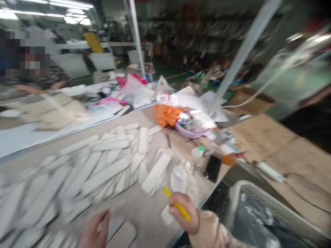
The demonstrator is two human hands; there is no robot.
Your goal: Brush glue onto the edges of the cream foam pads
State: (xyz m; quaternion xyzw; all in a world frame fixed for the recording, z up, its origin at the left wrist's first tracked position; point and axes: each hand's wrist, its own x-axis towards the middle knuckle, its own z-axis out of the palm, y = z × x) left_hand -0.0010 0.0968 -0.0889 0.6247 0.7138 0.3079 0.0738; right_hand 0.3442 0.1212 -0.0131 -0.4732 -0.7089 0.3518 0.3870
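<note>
My right hand (184, 213) is closed around a slim yellow tool (180, 208), whose tip points up and left; blur hides its exact kind. Below its tip, a small pale flat piece (167, 214) lies near the table edge. At the bottom, my left hand (95, 230) has thumb and finger drawn together; whether anything is between them is unclear. Beside it lie flat, round-ended pieces (123, 235). Many similar off-white strips (107, 175) cover the table in loose heaps, and a short stack of them (156, 173) sits near my right hand.
A purple basin (192, 133) of odds and ends stands behind, next to an orange bag (168, 115). A dark phone (213, 168) rests near the edge. At right is a pale plastic crate (236, 196) with dark contents. Another person works at the far left.
</note>
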